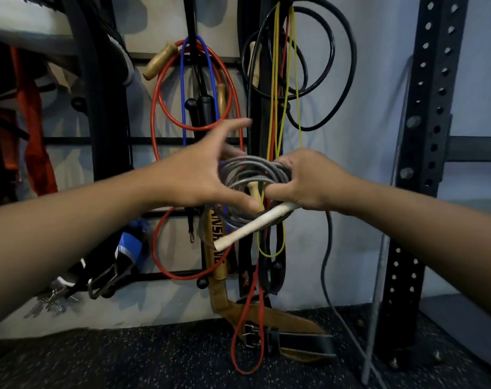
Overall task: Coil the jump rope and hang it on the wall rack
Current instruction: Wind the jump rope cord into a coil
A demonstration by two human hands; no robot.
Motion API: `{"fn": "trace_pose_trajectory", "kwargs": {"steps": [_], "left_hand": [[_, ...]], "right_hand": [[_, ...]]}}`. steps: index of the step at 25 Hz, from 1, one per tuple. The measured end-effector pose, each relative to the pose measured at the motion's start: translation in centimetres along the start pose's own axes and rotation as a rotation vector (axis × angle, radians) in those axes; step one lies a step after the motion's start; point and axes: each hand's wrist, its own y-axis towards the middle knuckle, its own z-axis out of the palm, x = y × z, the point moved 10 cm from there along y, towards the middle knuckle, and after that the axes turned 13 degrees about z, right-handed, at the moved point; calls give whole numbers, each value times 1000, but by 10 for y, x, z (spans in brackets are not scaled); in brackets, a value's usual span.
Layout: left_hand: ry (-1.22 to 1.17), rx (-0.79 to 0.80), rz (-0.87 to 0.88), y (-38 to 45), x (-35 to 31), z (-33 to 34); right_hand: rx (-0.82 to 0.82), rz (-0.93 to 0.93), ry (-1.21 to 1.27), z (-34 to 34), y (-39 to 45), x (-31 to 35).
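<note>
A grey jump rope (248, 169) is wound into a small coil in front of me. My right hand (306, 181) is closed around the coil's right side and also grips a pale wooden handle (252, 227) that sticks out down and left. A second wooden handle (254, 192) shows in the middle of the coil. My left hand (199, 172) is at the coil's left side with fingers spread, thumb touching the lower loops. The black wall rack (143, 140) with hanging ropes stands right behind.
Red, blue, yellow and black ropes (157, 108) hang on the rack. A leather belt (269, 318) trails onto the speckled floor. A black perforated upright (424, 136) stands at right. Orange straps (34, 122) hang at left.
</note>
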Motion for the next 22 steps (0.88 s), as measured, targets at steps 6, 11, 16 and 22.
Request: {"fn": "trace_pose_trajectory", "kwargs": {"steps": [6,11,16,22], "left_hand": [[172,122,-23,34,-13,33],[-245,-16,-147,22,13,58],[-320,-117,-147,8,21,60],[-496,-240,-85,-10,22,39]], "right_hand": [[-8,-94,-178,-9,-8,20],[-13,-128,-123,-1,-13,16],[168,-96,137,1,-13,18],[399,28,510,-8,-9,-8]]}}
